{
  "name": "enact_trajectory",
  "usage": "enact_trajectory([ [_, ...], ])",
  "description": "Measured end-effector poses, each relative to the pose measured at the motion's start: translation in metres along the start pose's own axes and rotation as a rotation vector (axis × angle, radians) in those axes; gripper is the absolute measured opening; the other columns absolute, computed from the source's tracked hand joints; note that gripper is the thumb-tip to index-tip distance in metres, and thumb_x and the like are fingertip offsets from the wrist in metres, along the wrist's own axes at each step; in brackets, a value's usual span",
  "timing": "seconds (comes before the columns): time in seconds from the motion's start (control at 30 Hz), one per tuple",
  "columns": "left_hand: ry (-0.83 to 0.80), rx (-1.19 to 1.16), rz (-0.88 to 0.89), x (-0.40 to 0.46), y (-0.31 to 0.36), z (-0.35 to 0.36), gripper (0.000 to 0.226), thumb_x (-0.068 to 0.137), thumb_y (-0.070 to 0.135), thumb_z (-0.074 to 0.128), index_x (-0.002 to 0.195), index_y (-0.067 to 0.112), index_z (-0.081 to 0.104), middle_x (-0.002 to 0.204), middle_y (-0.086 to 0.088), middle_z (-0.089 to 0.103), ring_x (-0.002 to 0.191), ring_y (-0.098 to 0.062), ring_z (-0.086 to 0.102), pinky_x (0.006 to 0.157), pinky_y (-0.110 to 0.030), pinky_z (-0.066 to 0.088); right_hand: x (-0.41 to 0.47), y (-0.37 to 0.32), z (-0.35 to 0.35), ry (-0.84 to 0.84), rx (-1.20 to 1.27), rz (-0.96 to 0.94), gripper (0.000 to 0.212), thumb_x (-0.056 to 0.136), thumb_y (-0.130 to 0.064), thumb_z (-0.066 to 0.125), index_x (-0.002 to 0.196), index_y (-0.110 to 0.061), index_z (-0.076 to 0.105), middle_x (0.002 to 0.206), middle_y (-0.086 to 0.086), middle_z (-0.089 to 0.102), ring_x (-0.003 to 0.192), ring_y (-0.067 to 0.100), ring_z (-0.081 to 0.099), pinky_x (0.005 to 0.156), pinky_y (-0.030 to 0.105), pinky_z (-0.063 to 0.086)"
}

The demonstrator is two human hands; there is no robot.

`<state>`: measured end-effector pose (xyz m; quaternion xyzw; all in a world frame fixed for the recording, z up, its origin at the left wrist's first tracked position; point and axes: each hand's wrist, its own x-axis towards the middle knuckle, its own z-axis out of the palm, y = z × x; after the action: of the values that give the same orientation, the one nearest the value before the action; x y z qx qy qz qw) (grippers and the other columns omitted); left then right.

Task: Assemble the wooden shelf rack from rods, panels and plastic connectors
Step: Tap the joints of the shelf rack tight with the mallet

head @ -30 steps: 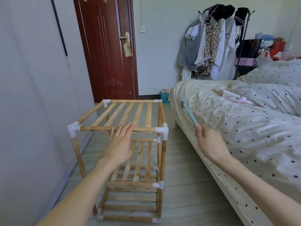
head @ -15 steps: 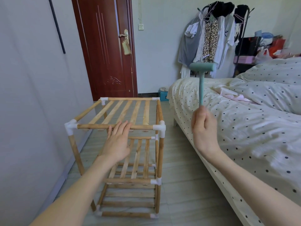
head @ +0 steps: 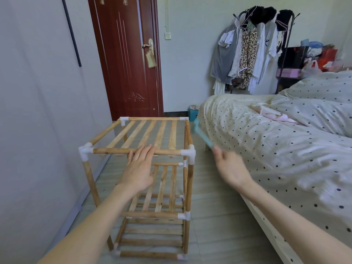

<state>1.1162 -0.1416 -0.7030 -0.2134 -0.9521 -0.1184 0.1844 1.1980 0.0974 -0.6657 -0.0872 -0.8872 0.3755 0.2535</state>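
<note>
No brand, label or readable writing on any part in view.

Wooden shelf rack [head: 152, 168] stands upright on the tiled floor [head: 215, 225], between the pale wall panel [head: 38, 130] on the left and the bed [head: 285, 149] on the right. Frame: round light-wood rods joined at the corners by white plastic connectors [head: 188, 153]. Three slatted levels are visible: top, middle and a lower one, plus a rod frame at floor level. Top panel [head: 150, 133] has flat slats running front to back.

Left hand [head: 140, 168]: fingers straight and together, resting on the front top rod [head: 114, 151], palm down. Not curled round it.

Right hand [head: 230, 168]: motion-blurred, its grip closed round the handle of a teal hammer [head: 202, 135]. The hammer head points away from the person, close to the rack's right top rod [head: 187, 132]; blur prevents telling whether it touches.

Background: dark red door [head: 125, 58], clothes rack with hanging garments [head: 247, 54], polka-dot bedding.
</note>
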Motion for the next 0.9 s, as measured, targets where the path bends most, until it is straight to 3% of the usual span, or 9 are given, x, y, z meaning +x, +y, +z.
enact_trajectory([
  [0.1,0.012,-0.01,-0.004,0.0,0.001,0.002,0.087,0.082,0.0,0.052,0.15,0.019,0.002,0.158,0.002,0.002,0.145,-0.014,-0.007,0.117,-0.042,-0.007,-0.001,-0.014,-0.012,0.332,0.366,-0.194,0.042,0.096,-0.045,0.023,0.059,-0.033,0.039,0.05,-0.011,0.04,0.051,0.01,0.039,0.053,0.025,0.031],
  [0.2,-0.009,-0.008,-0.003,-0.001,-0.001,0.002,0.088,0.081,-0.001,0.052,0.151,0.019,0.002,0.158,0.002,0.002,0.145,-0.014,-0.007,0.118,-0.042,-0.006,-0.032,0.008,0.012,-0.126,-0.292,-0.013,0.044,0.101,-0.04,0.019,0.092,-0.018,0.056,0.081,0.005,0.06,0.079,0.028,0.06,0.068,0.033,0.041],
  [0.27,-0.008,-0.005,0.001,-0.001,-0.002,0.003,0.088,0.081,0.0,0.052,0.151,0.019,0.001,0.158,0.003,0.002,0.145,-0.014,-0.008,0.118,-0.042,-0.007,-0.02,0.008,0.003,-0.15,-0.347,-0.044,0.05,0.099,-0.047,0.019,0.079,-0.019,0.056,0.078,0.008,0.061,0.079,0.03,0.058,0.068,0.033,0.041],
  [0.4,-0.008,-0.003,-0.007,0.0,0.001,0.003,0.087,0.082,0.001,0.051,0.15,0.019,0.001,0.158,0.002,0.001,0.145,-0.014,-0.008,0.118,-0.043,-0.006,0.005,-0.015,-0.027,0.445,0.242,-0.269,0.041,0.096,-0.045,0.021,0.06,-0.031,0.032,0.046,-0.008,0.038,0.046,0.004,0.04,0.048,0.017,0.03],
  [0.53,-0.039,0.012,-0.002,-0.005,0.001,0.0,0.088,0.08,-0.002,0.051,0.15,0.018,0.001,0.158,0.003,0.0,0.145,-0.014,-0.008,0.118,-0.044,-0.005,-0.025,0.02,0.005,-0.223,-0.339,0.042,0.043,0.102,-0.038,0.022,0.1,-0.011,0.057,0.083,0.009,0.06,0.076,0.028,0.057,0.069,0.033,0.043],
  [0.57,-0.034,0.015,0.003,-0.005,0.0,0.001,0.089,0.08,-0.002,0.051,0.15,0.018,0.0,0.158,0.003,0.0,0.145,-0.014,-0.009,0.118,-0.044,-0.006,-0.023,0.023,0.004,-0.265,-0.323,0.043,0.046,0.101,-0.041,0.024,0.096,-0.01,0.058,0.081,0.009,0.059,0.076,0.03,0.055,0.068,0.034,0.043],
  [0.73,-0.028,0.021,-0.011,-0.002,0.003,0.001,0.089,0.081,0.001,0.052,0.15,0.018,-0.001,0.158,0.003,-0.003,0.145,-0.015,-0.011,0.118,-0.044,-0.006,-0.007,0.003,-0.006,0.247,0.379,-0.182,0.046,0.098,-0.046,0.027,0.061,-0.02,0.033,0.054,-0.005,0.036,0.052,0.012,0.033,0.049,0.024,0.029],
  [0.83,-0.056,0.034,-0.022,-0.004,0.005,0.002,0.09,0.083,0.003,0.052,0.15,0.017,-0.006,0.158,0.002,-0.009,0.144,-0.015,-0.015,0.118,-0.044,-0.006,-0.03,0.032,0.02,-0.304,-0.124,0.019,0.044,0.099,-0.045,0.027,0.076,-0.015,0.051,0.067,0.0,0.05,0.057,0.013,0.046,0.055,0.024,0.041],
  [0.9,-0.054,0.05,-0.021,-0.006,0.003,0.004,0.093,0.083,0.003,0.052,0.148,0.019,-0.013,0.157,0.002,-0.016,0.142,-0.014,-0.02,0.118,-0.045,-0.007,-0.046,0.062,0.029,-0.454,-0.304,0.064,0.043,0.099,-0.044,0.035,0.071,-0.015,0.052,0.064,-0.002,0.051,0.057,0.014,0.047,0.052,0.025,0.038],
])
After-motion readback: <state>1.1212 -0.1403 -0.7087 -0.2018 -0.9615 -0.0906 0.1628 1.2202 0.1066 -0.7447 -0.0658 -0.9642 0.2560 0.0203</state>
